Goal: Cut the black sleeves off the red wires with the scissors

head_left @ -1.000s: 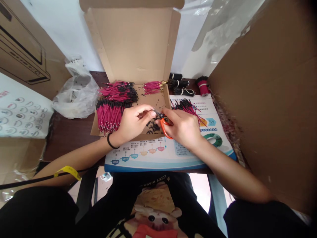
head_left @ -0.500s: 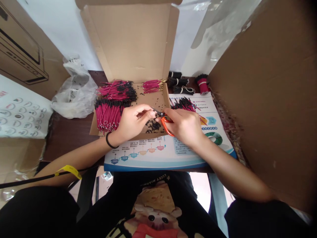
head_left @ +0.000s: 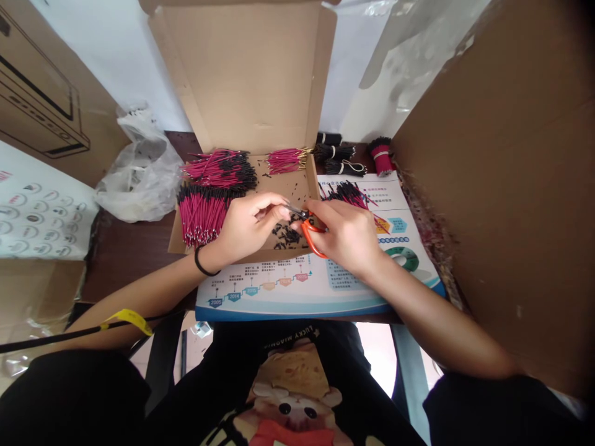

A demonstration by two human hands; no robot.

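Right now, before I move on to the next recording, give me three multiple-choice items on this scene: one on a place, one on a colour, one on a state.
1. Where do the loose black snippets lie?
A) on the brochure B) inside the cardboard box C) in the plastic bag
2. What colour are the scissors' handles?
A) blue B) black C) orange
3. How is the box lid?
A) taped shut B) standing open C) off

1: B, they sit on the box floor.
2: C, orange loops show at the right hand.
3: B, its inner face shows, raised.
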